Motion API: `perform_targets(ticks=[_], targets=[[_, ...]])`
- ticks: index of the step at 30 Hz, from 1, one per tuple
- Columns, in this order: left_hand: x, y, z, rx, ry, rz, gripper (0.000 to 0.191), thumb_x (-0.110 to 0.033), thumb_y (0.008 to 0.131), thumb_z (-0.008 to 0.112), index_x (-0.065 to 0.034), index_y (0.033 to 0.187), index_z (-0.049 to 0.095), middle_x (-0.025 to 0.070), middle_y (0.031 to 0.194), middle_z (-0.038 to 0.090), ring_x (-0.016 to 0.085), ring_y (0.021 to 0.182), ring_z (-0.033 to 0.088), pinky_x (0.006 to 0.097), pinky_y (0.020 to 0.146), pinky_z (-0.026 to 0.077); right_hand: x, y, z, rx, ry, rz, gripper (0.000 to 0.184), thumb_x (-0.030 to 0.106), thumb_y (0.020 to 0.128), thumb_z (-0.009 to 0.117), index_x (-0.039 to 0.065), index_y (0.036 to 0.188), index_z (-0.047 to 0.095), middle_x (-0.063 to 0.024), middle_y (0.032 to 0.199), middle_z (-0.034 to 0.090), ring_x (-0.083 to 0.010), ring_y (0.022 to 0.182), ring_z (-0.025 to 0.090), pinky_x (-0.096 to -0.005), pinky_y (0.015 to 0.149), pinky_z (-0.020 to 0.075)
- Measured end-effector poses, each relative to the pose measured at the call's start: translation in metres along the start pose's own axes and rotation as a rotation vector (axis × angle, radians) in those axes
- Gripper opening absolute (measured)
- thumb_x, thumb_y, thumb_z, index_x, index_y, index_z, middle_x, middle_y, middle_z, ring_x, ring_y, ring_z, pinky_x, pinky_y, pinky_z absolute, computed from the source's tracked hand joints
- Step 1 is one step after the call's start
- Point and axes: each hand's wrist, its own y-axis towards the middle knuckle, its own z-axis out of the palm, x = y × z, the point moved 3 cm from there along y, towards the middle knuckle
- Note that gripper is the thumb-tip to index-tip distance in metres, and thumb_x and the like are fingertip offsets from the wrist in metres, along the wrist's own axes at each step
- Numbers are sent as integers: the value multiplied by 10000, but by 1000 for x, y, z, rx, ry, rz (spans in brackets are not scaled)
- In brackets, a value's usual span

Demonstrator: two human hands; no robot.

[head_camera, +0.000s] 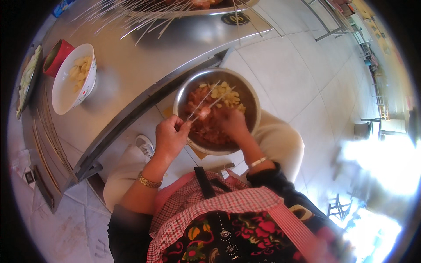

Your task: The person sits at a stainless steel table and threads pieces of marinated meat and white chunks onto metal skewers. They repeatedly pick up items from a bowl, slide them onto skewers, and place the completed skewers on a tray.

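My left hand (173, 134) pinches the lower ends of two thin skewers (217, 102), which slant up over a steel bowl (255, 126). A lump of raw meat (204, 112) is threaded low on them. Inside the bowl lie raw meat pieces (210, 133) and a heap of peeled garlic cloves (227, 93) at the far side. My right hand (234, 124) reaches into the bowl at the meat; it is blurred, and its fingertips cannot be made out. The bowl sits between my knees, beside the table edge.
On the metal table (131, 75) stand a white bowl (61, 95) of garlic cloves, a red container (57, 57) and a plate (28, 82) of pale green food. Many skewers (148, 19) jut from a large metal basin (210, 12) at the far end. Loose sticks (52, 131) lie at left.
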Motion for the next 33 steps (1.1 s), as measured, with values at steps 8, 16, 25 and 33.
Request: perform_targets(ticks=[8, 16, 25, 33], targets=[[1, 1, -1, 43, -96, -74, 219, -144, 785, 671, 13, 700, 545, 89, 571, 572, 132, 501, 534, 288, 494, 435, -7, 34, 18, -96, -585, -179, 261, 116, 779, 592, 73, 1034, 625, -184, 946, 622, -353, 845, 607, -441, 746, 489], [4, -10, -9, 33, 7, -47, 220, -101, 801, 659, -13, 674, 502, 6, 557, 499, 64, 521, 427, 252, 471, 371, -2, 8, -22, -218, 1162, 324, 163, 92, 893, 526, -1, 1017, 572, -88, 950, 608, -205, 844, 617, -317, 715, 544], [2, -11, -9, 44, 72, -85, 193, -114, 761, 667, 11, 682, 543, 104, 563, 574, 173, 499, 542, 304, 510, 434, -5, 9, -30, -209, 1529, 286, 171, 73, 891, 509, 37, 1057, 535, -77, 942, 580, -208, 863, 606, -324, 762, 550], [1, -11, -11, 30, 64, -85, 199, -105, 763, 670, 10, 673, 535, 91, 548, 558, 139, 486, 503, 292, 496, 420, 1, 8, -29, -231, 1468, 254, 96, 52, 877, 519, 69, 971, 516, -81, 937, 576, -236, 846, 632, -351, 731, 561]])
